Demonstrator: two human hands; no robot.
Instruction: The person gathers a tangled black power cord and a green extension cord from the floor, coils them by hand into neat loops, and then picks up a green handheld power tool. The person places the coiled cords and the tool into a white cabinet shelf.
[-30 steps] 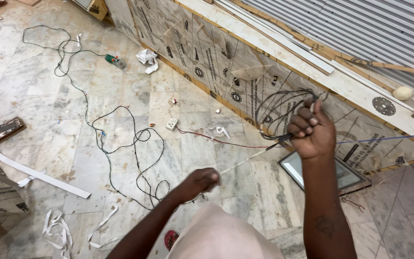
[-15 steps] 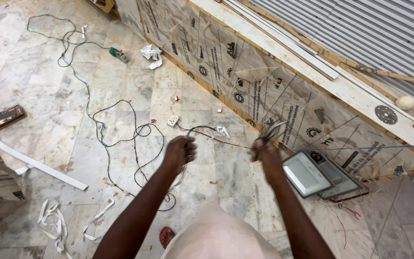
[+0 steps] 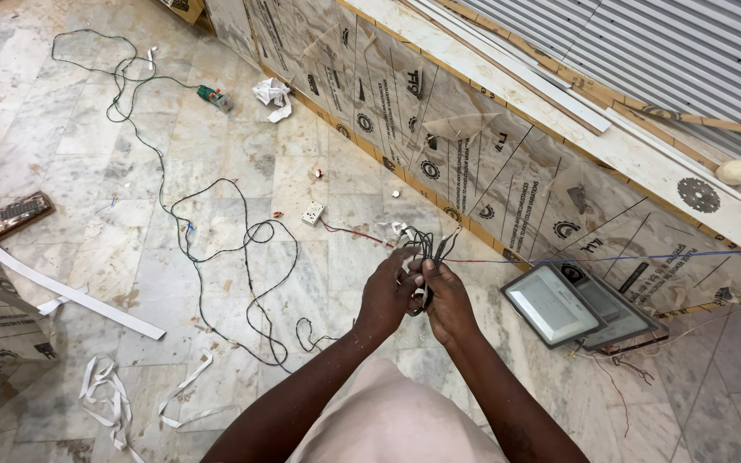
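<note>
- Your left hand [image 3: 385, 296] and right hand [image 3: 446, 300] meet in front of you, low over the marble floor [image 3: 87, 129], touching each other around a small bundle of dark wire [image 3: 426, 249].
- Both grips are closed on that bundle: the left fingers curl round it from one side, the right fingers pinch it from the other, and loose loops and ends stick up above your knuckles.
- A thin red and blue strand [image 3: 628, 255] runs off from the bundle toward the right, well above the floor.
- Just right of your right hand two flat grey floodlights [image 3: 559, 307] lie on the floor, stacked slightly askew.
- Behind them a long panel wrapped in printed film [image 3: 439, 111] runs diagonally; a circular saw blade [image 3: 698, 195] and a pale round lump [image 3: 734, 172] rest on its top.
- To your left a long dark cable [image 3: 207, 249] snakes over the floor in loose loops.
- A small white socket box [image 3: 312, 213] sits near the cable, a white trim strip [image 3: 62, 287] lies farther left, and white scraps [image 3: 109, 399] lie near the bottom edge.
</note>
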